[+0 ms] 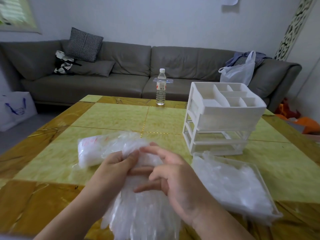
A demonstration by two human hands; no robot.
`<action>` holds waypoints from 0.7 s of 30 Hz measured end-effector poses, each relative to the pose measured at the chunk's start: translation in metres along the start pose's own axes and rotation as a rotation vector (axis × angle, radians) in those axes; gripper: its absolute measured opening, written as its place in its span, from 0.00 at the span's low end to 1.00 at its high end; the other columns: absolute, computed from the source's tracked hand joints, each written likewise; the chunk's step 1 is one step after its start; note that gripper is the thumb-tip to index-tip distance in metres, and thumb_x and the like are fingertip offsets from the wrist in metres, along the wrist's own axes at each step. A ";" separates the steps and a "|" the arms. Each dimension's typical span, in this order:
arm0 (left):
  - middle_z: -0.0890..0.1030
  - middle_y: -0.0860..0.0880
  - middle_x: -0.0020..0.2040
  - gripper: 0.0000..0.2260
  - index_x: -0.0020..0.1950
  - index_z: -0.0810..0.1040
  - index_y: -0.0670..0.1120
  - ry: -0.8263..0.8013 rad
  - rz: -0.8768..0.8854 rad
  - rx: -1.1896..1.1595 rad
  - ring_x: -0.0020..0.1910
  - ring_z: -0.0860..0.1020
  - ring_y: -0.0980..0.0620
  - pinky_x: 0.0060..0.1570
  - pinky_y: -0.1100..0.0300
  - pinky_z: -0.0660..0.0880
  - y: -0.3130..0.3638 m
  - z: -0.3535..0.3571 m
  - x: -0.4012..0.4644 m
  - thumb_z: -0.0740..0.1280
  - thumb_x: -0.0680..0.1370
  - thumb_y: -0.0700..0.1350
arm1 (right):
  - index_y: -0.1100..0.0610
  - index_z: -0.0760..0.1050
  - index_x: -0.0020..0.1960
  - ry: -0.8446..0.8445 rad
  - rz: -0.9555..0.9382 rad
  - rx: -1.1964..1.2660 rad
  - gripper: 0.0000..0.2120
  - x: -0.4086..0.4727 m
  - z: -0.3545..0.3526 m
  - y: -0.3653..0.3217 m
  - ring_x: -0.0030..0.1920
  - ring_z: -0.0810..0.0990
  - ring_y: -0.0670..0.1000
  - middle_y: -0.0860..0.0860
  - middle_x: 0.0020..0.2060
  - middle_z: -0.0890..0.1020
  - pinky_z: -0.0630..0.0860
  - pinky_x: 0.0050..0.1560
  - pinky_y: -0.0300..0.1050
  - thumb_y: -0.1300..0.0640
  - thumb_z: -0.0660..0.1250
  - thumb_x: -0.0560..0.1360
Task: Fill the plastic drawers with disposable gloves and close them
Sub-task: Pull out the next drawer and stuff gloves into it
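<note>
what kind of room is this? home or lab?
Most likely a home living room: a grey sofa with a checked cushion runs along the wall, a yellow tiled coffee table stands in front, and a water bottle sits on it.

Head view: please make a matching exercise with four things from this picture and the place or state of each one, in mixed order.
Things:
1. water bottle
2. drawer unit
3. removed drawer
4. bundle of gloves

Places or states:
A. held in both hands
B. lying on the table, filled with gloves
C. upright at the table's far edge
D. standing on the table, one slot empty

Pairs: 1-C, 2-D, 3-B, 4-A
</note>
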State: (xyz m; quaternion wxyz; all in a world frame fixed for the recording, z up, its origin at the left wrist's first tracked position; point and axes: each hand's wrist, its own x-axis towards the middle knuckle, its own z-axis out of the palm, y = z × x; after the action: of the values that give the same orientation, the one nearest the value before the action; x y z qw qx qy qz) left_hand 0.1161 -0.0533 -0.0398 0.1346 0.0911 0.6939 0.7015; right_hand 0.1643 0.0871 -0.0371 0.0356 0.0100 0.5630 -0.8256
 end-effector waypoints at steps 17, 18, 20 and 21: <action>0.85 0.38 0.42 0.11 0.42 0.88 0.42 -0.008 -0.105 -0.154 0.38 0.84 0.42 0.39 0.50 0.80 0.000 -0.016 -0.001 0.72 0.77 0.48 | 0.61 0.73 0.40 0.225 -0.060 -0.485 0.19 0.014 -0.059 -0.007 0.39 0.76 0.54 0.56 0.36 0.76 0.72 0.46 0.52 0.50 0.78 0.74; 0.85 0.38 0.41 0.12 0.42 0.88 0.42 -0.009 -0.107 -0.155 0.38 0.84 0.42 0.38 0.51 0.80 -0.001 -0.017 0.000 0.72 0.77 0.48 | 0.58 0.73 0.39 0.226 -0.051 -0.447 0.18 0.014 -0.059 -0.009 0.40 0.76 0.54 0.54 0.37 0.75 0.71 0.46 0.49 0.50 0.79 0.74; 0.84 0.38 0.41 0.14 0.43 0.86 0.39 -0.007 -0.111 -0.139 0.38 0.83 0.41 0.41 0.49 0.79 -0.001 -0.018 0.001 0.72 0.77 0.50 | 0.54 0.72 0.39 0.191 0.038 -0.369 0.19 0.014 -0.061 -0.012 0.45 0.80 0.51 0.50 0.39 0.77 0.72 0.47 0.43 0.47 0.82 0.72; 0.83 0.38 0.42 0.15 0.44 0.85 0.37 -0.016 -0.114 -0.129 0.39 0.83 0.41 0.42 0.49 0.78 0.000 -0.018 0.000 0.72 0.77 0.50 | 0.55 0.72 0.40 0.150 0.093 -0.328 0.20 0.013 -0.061 -0.014 0.45 0.82 0.50 0.48 0.39 0.79 0.74 0.46 0.41 0.47 0.82 0.71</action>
State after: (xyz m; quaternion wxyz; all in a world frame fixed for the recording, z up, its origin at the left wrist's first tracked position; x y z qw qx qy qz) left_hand 0.1110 -0.0704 -0.0402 0.1851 0.0481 0.6504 0.7351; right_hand 0.1489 0.1478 -0.0473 0.0330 0.0918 0.6900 -0.7172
